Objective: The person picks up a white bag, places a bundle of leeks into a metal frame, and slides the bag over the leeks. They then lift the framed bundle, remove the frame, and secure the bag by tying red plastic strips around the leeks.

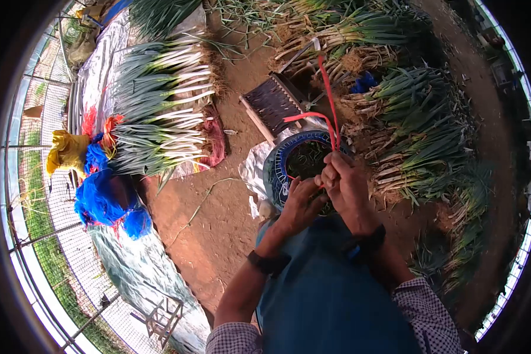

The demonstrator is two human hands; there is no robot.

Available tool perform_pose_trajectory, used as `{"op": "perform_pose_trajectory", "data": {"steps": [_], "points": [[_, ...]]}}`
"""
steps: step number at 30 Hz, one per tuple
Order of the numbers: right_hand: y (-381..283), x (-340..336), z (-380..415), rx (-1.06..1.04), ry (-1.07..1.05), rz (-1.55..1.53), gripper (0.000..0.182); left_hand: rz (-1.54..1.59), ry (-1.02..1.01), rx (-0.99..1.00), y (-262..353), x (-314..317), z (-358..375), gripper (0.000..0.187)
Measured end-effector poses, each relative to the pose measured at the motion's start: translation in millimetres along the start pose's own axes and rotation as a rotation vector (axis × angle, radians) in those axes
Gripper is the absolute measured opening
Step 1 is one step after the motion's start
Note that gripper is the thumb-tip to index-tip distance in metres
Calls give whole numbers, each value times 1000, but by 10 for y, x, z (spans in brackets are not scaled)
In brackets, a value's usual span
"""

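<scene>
Both hands are close together over a round blue-rimmed basket (281, 154). My right hand (343, 180) is closed on a red strip (330, 88), whose two long ends stick up above the fist. Just left of it, my left hand (302, 202) has its fingers bent together near the lower part of the strip; a bit of red shows between the two hands. Whether the left fingers grip it is hard to see. Green scraps lie inside the basket.
Cleaned green onions (177, 112) lie in rows at the left. Untrimmed bundles (413, 118) are piled at the right. A slatted wooden stool (272, 106) stands beyond the basket. Blue netting (109, 197) and a yellow bag (68, 151) sit at the far left.
</scene>
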State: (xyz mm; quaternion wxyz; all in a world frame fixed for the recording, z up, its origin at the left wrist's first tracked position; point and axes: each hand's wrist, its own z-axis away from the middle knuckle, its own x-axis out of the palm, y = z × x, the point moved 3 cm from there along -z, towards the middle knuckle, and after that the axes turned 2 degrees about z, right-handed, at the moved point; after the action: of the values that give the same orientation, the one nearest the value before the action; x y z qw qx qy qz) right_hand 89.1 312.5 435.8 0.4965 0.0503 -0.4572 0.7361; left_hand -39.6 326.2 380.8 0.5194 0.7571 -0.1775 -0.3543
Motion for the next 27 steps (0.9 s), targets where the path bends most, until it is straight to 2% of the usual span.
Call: {"op": "perform_pose_trajectory", "data": {"steps": [2,3,6,9,12,14,15,16,18,20,22,23,25,27], "points": [[105,138,-126,-8,-1,-2,16,162,-137,-144,-182,-128,-72,19],[117,178,-184,-20,7,-4,16,398,-117,-370,-253,-179,-83,12],[177,201,-345,-19,31,-24,15,715,-125,-305,-321,-198,-201,13],[138,121,-474,-4,-95,115,18,863,-196,-599,-430,-210,-191,15],[-441,-198,-445,-675,74,865,22,783,19,-677,-586,-166,-163,24],[-967,-1207,-52,-667,449,692,28,719,57,-752,-490,-197,-113,27],[-923,-1747,52,-563,482,682,28,712,65,-764,-477,-205,-96,28],[-686,-2246,153,-460,525,661,28,702,59,-777,-467,-174,-98,29],[-44,-2819,412,-154,578,602,27,664,44,-775,-415,-79,-155,30],[613,-2958,542,36,616,521,18,586,39,-763,-326,-55,-170,31],[1061,-2933,420,7,585,356,16,631,34,-857,-383,-59,-113,30],[1210,-2896,304,-79,571,412,16,651,27,-903,-420,-57,-109,30],[1307,-2737,185,-226,566,542,17,213,-163,-696,-419,-91,-132,23],[1197,-2491,245,-322,620,648,18,-279,-383,-359,-228,-68,-214,19]]}}
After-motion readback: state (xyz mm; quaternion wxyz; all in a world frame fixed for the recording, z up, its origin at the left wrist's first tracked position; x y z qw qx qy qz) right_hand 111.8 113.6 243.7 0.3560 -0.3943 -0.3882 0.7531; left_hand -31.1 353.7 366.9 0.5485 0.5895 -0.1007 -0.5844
